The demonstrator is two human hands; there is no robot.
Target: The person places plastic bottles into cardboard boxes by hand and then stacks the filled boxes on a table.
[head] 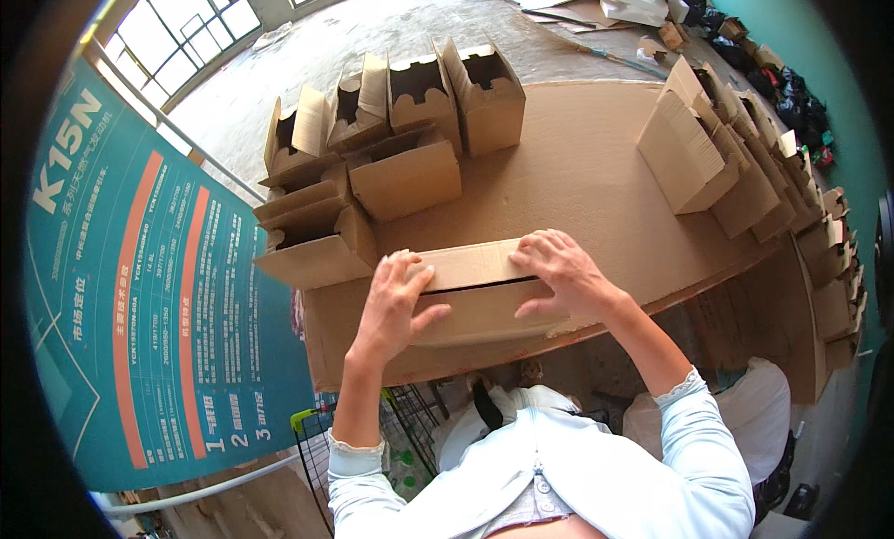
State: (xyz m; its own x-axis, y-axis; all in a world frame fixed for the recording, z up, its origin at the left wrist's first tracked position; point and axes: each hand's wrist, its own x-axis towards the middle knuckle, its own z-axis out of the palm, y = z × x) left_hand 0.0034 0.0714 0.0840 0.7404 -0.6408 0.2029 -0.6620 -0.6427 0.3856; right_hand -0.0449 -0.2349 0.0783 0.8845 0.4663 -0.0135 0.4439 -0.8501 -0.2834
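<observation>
A cardboard box lies before me near the front edge of the cardboard-covered table, with a dark gap along its near upper edge. On its left end rests my left hand, fingertips on the top panel and thumb over the near side. My right hand touches the right end in the same way, thumb apart from the fingers. Whether either hand grips the box I cannot tell. To the left and behind stand several open cardboard boxes, their flaps raised.
Flat, partly unfolded cartons lean in a row at the right. A teal printed banner stands at the left. Below the table are a black wire basket and a white sack. Black bags lie along the wall.
</observation>
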